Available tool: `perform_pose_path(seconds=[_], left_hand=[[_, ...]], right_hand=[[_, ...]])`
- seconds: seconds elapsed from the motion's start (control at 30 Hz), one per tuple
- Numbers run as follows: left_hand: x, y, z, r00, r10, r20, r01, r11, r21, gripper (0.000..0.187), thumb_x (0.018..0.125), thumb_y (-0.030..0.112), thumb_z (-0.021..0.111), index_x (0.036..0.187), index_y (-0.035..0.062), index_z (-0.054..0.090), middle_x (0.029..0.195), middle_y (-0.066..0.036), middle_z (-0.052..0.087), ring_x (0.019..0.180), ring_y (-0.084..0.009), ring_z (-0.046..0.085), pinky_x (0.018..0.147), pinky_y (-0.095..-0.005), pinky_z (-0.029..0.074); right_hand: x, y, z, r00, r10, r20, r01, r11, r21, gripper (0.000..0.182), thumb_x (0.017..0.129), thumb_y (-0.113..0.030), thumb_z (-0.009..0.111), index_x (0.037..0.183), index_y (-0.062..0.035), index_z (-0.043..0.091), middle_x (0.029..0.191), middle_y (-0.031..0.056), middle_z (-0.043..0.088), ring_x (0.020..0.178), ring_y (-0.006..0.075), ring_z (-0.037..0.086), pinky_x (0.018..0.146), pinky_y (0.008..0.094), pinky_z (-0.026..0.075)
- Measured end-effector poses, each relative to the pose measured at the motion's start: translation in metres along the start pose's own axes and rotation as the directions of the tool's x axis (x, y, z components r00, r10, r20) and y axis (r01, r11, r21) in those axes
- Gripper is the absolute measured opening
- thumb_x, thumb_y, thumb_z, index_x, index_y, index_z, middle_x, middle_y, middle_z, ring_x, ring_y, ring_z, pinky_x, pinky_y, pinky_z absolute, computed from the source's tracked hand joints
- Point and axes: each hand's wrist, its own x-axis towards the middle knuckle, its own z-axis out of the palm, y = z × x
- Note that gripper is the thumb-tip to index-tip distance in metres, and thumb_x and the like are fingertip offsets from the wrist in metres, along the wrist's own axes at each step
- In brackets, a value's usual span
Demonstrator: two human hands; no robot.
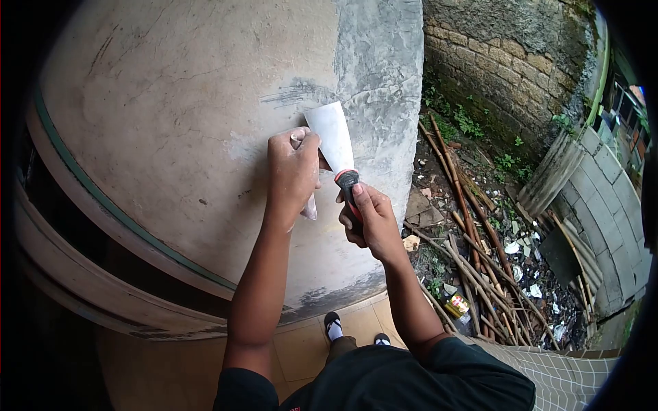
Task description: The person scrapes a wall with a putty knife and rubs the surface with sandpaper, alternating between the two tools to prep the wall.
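My right hand is wrapped around the black and red handle of a putty knife. Its wide blade points up and left, smeared with a whitish coat. Close to the blade's left edge is my left hand, fingers curled and dusted with white. It grips a pale, crumpled, plastic-like piece, whose lower end sticks out under the palm; the rest is hidden. Both hands are in front of a plastered wall, beige with cracks on the left and a rough grey strip on the right.
A window frame with a green edge runs along the lower left. Beyond the wall's right edge lie bamboo poles, rubble and a yellow tin. A mossy brick wall stands behind. My feet are on a tiled floor.
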Motion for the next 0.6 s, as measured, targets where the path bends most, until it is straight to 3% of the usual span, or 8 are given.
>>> perform_pose_path(seconds=[0.2, 0.3, 0.37, 0.4, 0.47, 0.5, 0.57, 0.6], left_hand=[[0.004, -0.005, 0.003, 0.999, 0.040, -0.008, -0.040, 0.999, 0.025, 0.021, 0.085, 0.014, 0.050, 0.069, 0.0016, 0.053, 0.056, -0.002, 0.053, 0.037, -0.0098, 0.042, 0.036, -0.0246, 0.032], [0.007, -0.006, 0.004, 0.997, 0.070, -0.028, -0.069, 0.997, 0.032, 0.023, 0.087, 0.015, 0.052, 0.068, 0.0029, 0.053, 0.055, 0.000, 0.051, 0.038, -0.0076, 0.042, 0.036, -0.0238, 0.034], [0.004, 0.006, 0.006, 0.994, 0.088, -0.069, -0.085, 0.995, 0.047, 0.035, 0.091, 0.013, 0.054, 0.059, 0.0003, 0.047, 0.050, 0.000, 0.046, 0.041, -0.0077, 0.045, 0.039, -0.0268, 0.036], [0.002, 0.009, 0.006, 0.994, 0.088, -0.072, -0.085, 0.995, 0.046, 0.035, 0.091, 0.013, 0.054, 0.059, 0.0003, 0.047, 0.050, 0.000, 0.046, 0.041, -0.0077, 0.045, 0.039, -0.0268, 0.036], [-0.001, 0.012, 0.008, 0.984, 0.122, -0.131, -0.116, 0.992, 0.047, 0.040, 0.094, 0.018, 0.057, 0.060, 0.0006, 0.047, 0.051, 0.000, 0.047, 0.043, -0.0068, 0.042, 0.039, -0.0278, 0.034], [-0.001, 0.010, 0.010, 0.984, 0.123, -0.131, -0.118, 0.992, 0.048, 0.040, 0.094, 0.018, 0.057, 0.060, 0.0006, 0.047, 0.051, 0.000, 0.047, 0.043, -0.0068, 0.042, 0.039, -0.0278, 0.034], [0.001, 0.001, 0.014, 0.982, 0.119, -0.144, -0.127, 0.991, -0.048, 0.040, 0.094, 0.019, 0.059, 0.061, 0.0005, 0.047, 0.051, 0.000, 0.047, 0.043, -0.0071, 0.042, 0.039, -0.0294, 0.034], [0.003, -0.004, 0.013, 0.982, 0.119, -0.144, -0.127, 0.991, -0.049, 0.040, 0.094, 0.019, 0.059, 0.061, 0.0005, 0.047, 0.051, 0.000, 0.047, 0.043, -0.0071, 0.042, 0.039, -0.0294, 0.034]], right_hand=[[0.000, -0.004, 0.000, 1.000, -0.017, -0.017, 0.018, 1.000, 0.020, 0.031, 0.102, -0.032, 0.044, 0.094, -0.0040, 0.055, 0.057, -0.0011, 0.044, 0.039, 0.0038, 0.033, 0.035, 0.0208, 0.024], [0.000, -0.011, -0.003, 0.998, -0.070, 0.002, 0.070, 0.994, -0.081, 0.022, 0.100, -0.024, 0.049, 0.097, -0.0031, 0.055, 0.060, -0.0023, 0.045, 0.042, 0.0029, 0.034, 0.037, 0.0205, 0.025], [-0.001, -0.012, -0.004, 0.996, -0.070, 0.060, 0.073, 0.996, -0.049, 0.025, 0.098, -0.017, 0.053, 0.117, -0.0007, 0.055, 0.064, -0.0036, 0.046, 0.047, 0.0020, 0.035, 0.040, 0.0195, 0.026], [-0.003, -0.012, -0.004, 0.996, -0.069, 0.062, 0.072, 0.996, -0.050, 0.025, 0.098, -0.017, 0.053, 0.117, -0.0007, 0.055, 0.064, -0.0036, 0.046, 0.047, 0.0020, 0.035, 0.040, 0.0195, 0.026], [-0.008, -0.010, -0.003, 0.988, -0.156, 0.016, 0.156, 0.987, -0.025, 0.044, 0.097, -0.015, 0.053, 0.139, -0.0032, 0.043, 0.068, -0.0035, 0.047, 0.052, 0.0021, 0.038, 0.044, 0.0191, 0.030], [-0.013, -0.010, -0.001, 0.987, -0.157, 0.018, 0.158, 0.987, -0.023, 0.044, 0.097, -0.015, 0.053, 0.139, -0.0032, 0.043, 0.068, -0.0035, 0.047, 0.052, 0.0021, 0.038, 0.044, 0.0191, 0.030], [-0.021, -0.010, 0.001, 0.959, -0.285, -0.013, 0.271, 0.925, -0.267, 0.053, 0.098, -0.014, 0.052, 0.148, -0.0086, 0.034, 0.070, -0.0035, 0.047, 0.055, 0.0029, 0.041, 0.049, 0.0196, 0.035], [-0.020, -0.009, 0.002, 0.959, -0.284, -0.012, 0.270, 0.925, -0.267, 0.053, 0.098, -0.014, 0.052, 0.148, -0.0086, 0.034, 0.070, -0.0035, 0.047, 0.055, 0.0029, 0.041, 0.049, 0.0196, 0.035]])
